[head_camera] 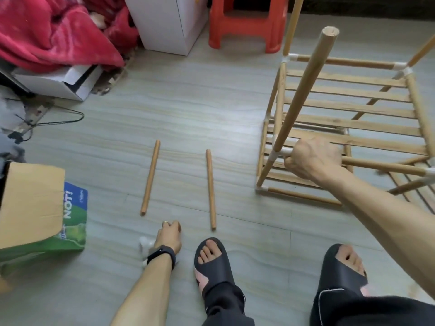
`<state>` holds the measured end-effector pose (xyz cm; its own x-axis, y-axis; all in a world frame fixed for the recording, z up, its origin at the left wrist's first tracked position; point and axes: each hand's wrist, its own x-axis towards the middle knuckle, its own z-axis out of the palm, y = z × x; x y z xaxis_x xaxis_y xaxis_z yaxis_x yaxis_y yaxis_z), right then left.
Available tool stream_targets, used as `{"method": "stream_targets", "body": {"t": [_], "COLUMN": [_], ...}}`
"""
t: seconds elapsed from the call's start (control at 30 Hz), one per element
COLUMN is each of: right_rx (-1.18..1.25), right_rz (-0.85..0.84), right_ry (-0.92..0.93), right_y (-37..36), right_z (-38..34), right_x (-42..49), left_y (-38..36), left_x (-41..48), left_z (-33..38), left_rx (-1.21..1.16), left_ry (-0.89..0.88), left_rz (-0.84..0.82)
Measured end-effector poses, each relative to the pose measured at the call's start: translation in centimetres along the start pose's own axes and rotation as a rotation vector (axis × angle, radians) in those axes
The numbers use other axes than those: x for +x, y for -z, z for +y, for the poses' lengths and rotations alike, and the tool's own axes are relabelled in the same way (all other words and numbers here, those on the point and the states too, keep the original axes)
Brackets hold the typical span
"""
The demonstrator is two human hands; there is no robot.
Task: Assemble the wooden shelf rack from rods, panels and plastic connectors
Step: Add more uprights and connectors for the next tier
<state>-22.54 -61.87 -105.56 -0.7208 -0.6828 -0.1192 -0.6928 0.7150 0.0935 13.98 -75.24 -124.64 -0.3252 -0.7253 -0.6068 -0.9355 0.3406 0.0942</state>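
Note:
The partly built wooden rack (pixel 348 107) stands at the right, with slatted panels, rods and white plastic connectors (pixel 283 151) at the corners. My right hand (pixel 313 158) grips a horizontal rod of the rack right beside a front-corner connector, from which a long rod (pixel 306 90) slants upward. Two loose rods lie on the floor in the middle, a left one (pixel 150 177) and a right one (pixel 211 189). My left hand (pixel 170 234) hangs low between their near ends with curled fingers; I cannot make out whether it holds anything. Something white and blurred (pixel 144 244) shows beside its wrist.
My feet in black slippers (pixel 211 262) (pixel 343 267) are at the bottom. A cardboard box (pixel 30 203) sits at the left, with a red blanket (pixel 47 31) and a white carton (pixel 58 83) behind it. A white cabinet (pixel 164 22) and a red stool (pixel 247 27) stand at the back.

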Motion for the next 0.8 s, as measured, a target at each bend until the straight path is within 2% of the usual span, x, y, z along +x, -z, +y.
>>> {"method": "stream_targets", "body": {"t": [0.1,0.17,0.23,0.3,0.33,0.4,0.47,0.57,0.6,0.73,0.8], "right_rx": [-0.017,-0.037,-0.039,-0.008,0.023,0.078,0.145,0.246,0.344,1.1,1.245], "right_rz": [0.027,0.04,0.044,0.032,0.033,-0.077,-0.169,-0.079,-0.051,-0.108,-0.032], "right_ry": [0.007,0.003,-0.009,-0.004,0.011,0.056,0.085,0.096,0.126,0.269,0.327], "right_y": [-0.2,-0.3,-0.2,-0.1,0.9,1.2,1.9,5.0,6.3,13.7,17.1], "right_z": [0.2,0.1,0.0,0.1,0.2,0.2,0.5,1.3,1.7,2.2,2.3], "right_x": [0.0,0.0,-0.1,-0.2,-0.9,-1.3,-2.5,-5.2,-5.8,-8.4,-9.1], "left_y": [0.2,1.1,3.5,6.8,9.3,12.8,16.8,23.0,24.9,30.2,31.9], "left_x": [0.0,-0.1,-0.1,-0.4,-1.5,-3.0,-5.3,-10.3,-12.0,-18.0,-20.2], "left_z": [0.3,0.9,2.2,4.4,5.6,8.3,10.9,14.8,16.1,21.2,23.5], "left_rx": [-0.003,-0.094,-0.359,-0.762,-0.982,-1.31,-1.504,-1.646,-1.687,-1.755,-1.753], "left_ry": [-0.043,-0.023,0.03,0.048,0.02,-0.046,-0.174,-0.394,-0.452,-0.611,-0.659], "left_rz": [0.025,0.059,0.1,0.111,0.102,-0.008,-0.088,-0.141,-0.155,-0.164,-0.154]}}
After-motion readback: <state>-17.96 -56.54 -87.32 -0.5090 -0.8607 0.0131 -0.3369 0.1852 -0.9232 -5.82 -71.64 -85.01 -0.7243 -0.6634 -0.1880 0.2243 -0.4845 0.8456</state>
